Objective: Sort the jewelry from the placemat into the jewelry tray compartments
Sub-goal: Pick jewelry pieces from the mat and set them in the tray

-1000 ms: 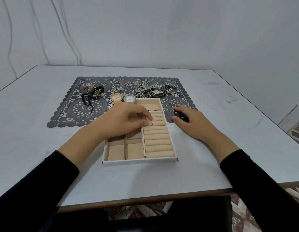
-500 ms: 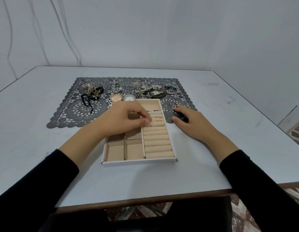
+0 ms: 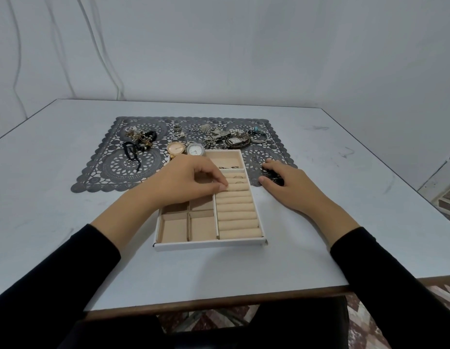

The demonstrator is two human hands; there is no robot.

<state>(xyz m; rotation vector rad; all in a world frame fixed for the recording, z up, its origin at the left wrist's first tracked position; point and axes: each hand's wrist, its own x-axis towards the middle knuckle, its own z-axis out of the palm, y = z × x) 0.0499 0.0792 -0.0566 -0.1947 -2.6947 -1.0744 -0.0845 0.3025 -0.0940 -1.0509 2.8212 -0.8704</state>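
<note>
Velvet-like beige lining fills the jewelry tray [image 3: 209, 245], a shallow white rectangular box. Its right half carries a column of soft padded rolls [image 3: 237, 215], and its left half is cut into square compartments [image 3: 173, 227]. Two thin rings [image 3: 237, 176] stand in the slots between the farthest rolls. A few small metal pieces [image 3: 229, 167] lie in the tray's far right compartment.

The left hand [image 3: 188, 182] lies over the tray's left half with its fingers curled. Thumb and forefinger are pinched at the third roll on what seems a small ring [image 3: 225, 190], barely visible. The right hand [image 3: 292, 187] rests just right of the tray, its fingers curled narrowly around a black piece [image 3: 273, 176] on the placemat's corner.

The placemat [image 3: 113, 170] is dark grey openwork, lace-like, with round medallions and a scalloped edge, and the tray's far end overlaps it. A round rose-gold watch [image 3: 175, 148] and a squarish silver watch [image 3: 195, 149] lie just beyond the tray's far left corner. Behind the tray's far edge lies a tangled heap of silver jewelry [image 3: 234, 139]. Black cords [image 3: 140, 142] lie well to the far left of the tray.

The table [image 3: 319, 248] under the tray is smooth, pale and faintly scuffed, with a brown front edge. Behind it stands a plain grey wall with thin cables [image 3: 110, 59], and patterned floor tiles [image 3: 445, 205] show at right.
</note>
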